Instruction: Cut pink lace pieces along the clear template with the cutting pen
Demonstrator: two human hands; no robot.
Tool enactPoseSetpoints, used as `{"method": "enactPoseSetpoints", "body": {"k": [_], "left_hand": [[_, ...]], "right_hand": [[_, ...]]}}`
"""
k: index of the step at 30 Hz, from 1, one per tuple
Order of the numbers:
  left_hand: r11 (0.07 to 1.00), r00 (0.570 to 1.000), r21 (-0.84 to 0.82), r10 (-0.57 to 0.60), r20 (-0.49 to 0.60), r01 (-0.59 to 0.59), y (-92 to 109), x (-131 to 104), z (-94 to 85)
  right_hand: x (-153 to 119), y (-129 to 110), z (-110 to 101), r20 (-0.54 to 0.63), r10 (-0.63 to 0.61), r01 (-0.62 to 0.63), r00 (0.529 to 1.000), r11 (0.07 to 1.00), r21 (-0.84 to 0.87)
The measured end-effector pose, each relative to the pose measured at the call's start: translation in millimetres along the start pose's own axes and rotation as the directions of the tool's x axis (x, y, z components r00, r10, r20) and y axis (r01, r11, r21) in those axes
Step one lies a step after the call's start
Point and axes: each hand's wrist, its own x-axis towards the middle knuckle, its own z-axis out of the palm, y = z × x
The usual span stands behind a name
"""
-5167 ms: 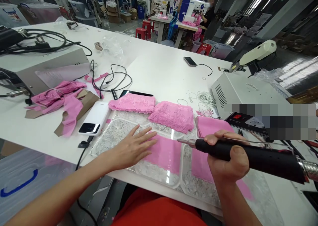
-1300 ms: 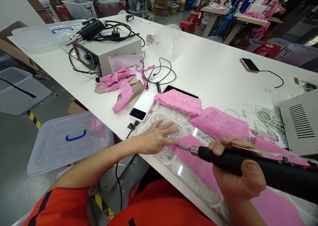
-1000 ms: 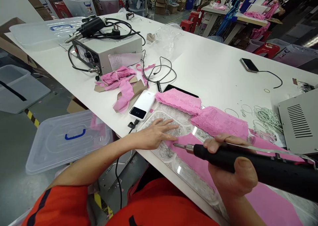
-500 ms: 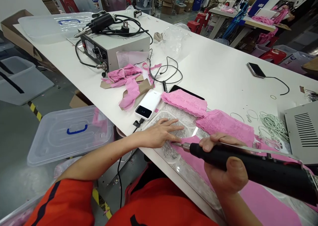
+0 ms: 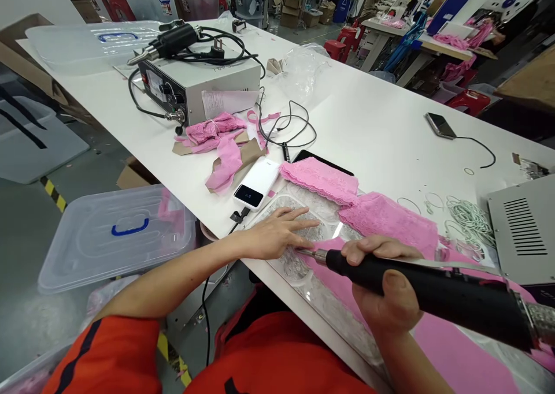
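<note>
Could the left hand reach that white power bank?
Probably yes: the left hand is spread near the white power bank, nothing tall stands between them, though the black cable at its end might get bumped.

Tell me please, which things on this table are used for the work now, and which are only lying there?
Seemingly in use:
black tool in the right hand
pink fabric at the metal tip
clear plastic under the left hand

Apparently just lying about:
white power bank
phone at upper right
pale strings
crumpled plastic bag
</note>
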Motion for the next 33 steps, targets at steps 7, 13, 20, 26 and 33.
{"method": "enactPoseSetpoints", "body": {"k": [7, 13, 20, 26, 33], "left_hand": [[0.987, 0.954, -0.158, -0.035, -0.296, -0.013, -4, -13, 5.2], [0.994, 0.961, -0.091, 0.031, -0.274, -0.058, -3, -23, 3.8], [0.997, 0.967, -0.033, 0.060, -0.249, -0.070, -4, -22, 2.8], [0.999, 0.974, -0.002, 0.041, -0.223, -0.043, -3, -22, 2.6], [0.997, 0.963, 0.041, 0.081, -0.257, -0.073, -4, -21, 1.9]], "right_hand": [[9, -1, -12, -0.153, -0.015, 0.011, 0.988, 1.000, -0.030], [10, 4, -13, -0.193, -0.008, 0.004, 0.981, 1.000, -0.021], [8, 6, -7, -0.146, 0.004, -0.006, 0.989, 1.000, -0.013], [9, 7, -6, -0.107, -0.004, 0.003, 0.994, 1.000, -0.007], [7, 12, -4, -0.065, -0.052, 0.052, 0.997, 0.999, -0.001]]}}
